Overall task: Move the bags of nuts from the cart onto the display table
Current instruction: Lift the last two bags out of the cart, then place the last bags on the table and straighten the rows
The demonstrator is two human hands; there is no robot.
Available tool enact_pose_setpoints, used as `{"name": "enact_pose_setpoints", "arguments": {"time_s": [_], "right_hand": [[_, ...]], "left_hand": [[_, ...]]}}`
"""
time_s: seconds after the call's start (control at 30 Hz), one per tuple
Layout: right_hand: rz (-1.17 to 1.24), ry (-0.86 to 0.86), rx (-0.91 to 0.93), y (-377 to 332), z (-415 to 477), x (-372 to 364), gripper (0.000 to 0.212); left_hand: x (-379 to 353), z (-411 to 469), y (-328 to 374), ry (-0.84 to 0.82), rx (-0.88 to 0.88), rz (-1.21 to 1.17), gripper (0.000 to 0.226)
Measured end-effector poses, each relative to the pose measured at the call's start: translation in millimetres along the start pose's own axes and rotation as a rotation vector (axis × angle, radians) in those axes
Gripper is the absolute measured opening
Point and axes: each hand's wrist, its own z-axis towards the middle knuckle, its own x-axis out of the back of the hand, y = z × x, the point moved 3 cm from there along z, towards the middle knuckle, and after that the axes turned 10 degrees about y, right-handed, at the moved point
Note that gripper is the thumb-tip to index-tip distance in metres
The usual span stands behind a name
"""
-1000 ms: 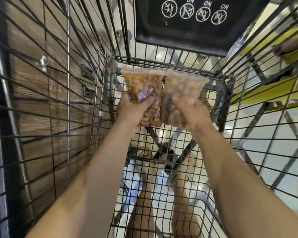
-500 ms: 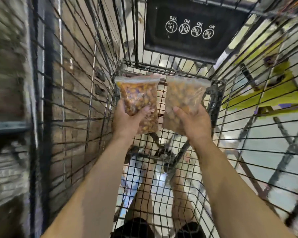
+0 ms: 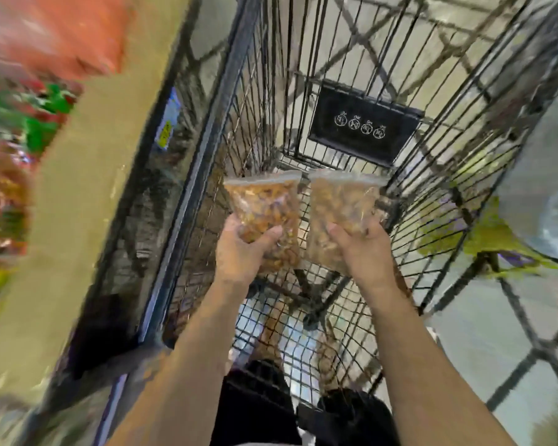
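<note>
Two clear bags of nuts are held upright inside the wire cart, one in each hand. The left hand is closed around the lower part of the darker bag, thumb pressed across its front. The right hand is clamped likewise on the paler bag. The bags' inner edges are almost touching between the two grips. Open cart space is seen above both sealed tops, up to the black flap. Left of the left grip, the cart's side rail is close. Beyond it a blurred display table edge is seen.
</note>
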Motion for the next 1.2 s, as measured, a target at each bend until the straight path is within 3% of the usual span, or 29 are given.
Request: {"name": "enact_pose_setpoints", "arguments": {"time_s": [0.3,0.4,0.53,0.7,0.83,1.0,1.13,1.2], "right_hand": [[-0.046,-0.238,0.211,-84.1,-89.1,62.8,0.045],[-0.043,-0.316,0.319,-116.1,-122.5,74.8,0.036],[-0.037,-0.379,0.423,-151.4,-165.9,78.3,0.062],[-0.064,-0.506,0.502,-189.7,-217.6,70.7,0.043],[-0.065,-0.607,0.592,-209.3,-262.0,56.9,0.037],[-0.076,-0.704,0.665,-215.2,-326.0,15.9,0.044],[-0.081,-0.766,0.701,-206.3,-380.8,-19.3,0.056],[-0.091,-0.799,0.710,-200.1,-406.5,-34.0,0.037]], "left_hand": [[69.6,-130.7,63.1,0.243,-0.114,-0.248,0.043],[98.4,-171.8,82.6,0.295,-0.170,-0.352,0.046],[146.1,-219.6,97.7,0.366,-0.175,-0.446,0.043],[207.4,-265.4,110.7,0.491,-0.234,-0.519,0.064],[254.5,-292.9,105.3,0.612,-0.280,-0.528,0.057],[313.3,-327.0,86.5,0.701,-0.293,-0.618,0.039],[365.3,-355.6,56.8,0.758,-0.297,-0.675,0.042],[394.2,-368.3,34.1,0.790,-0.275,-0.691,0.047]]}}
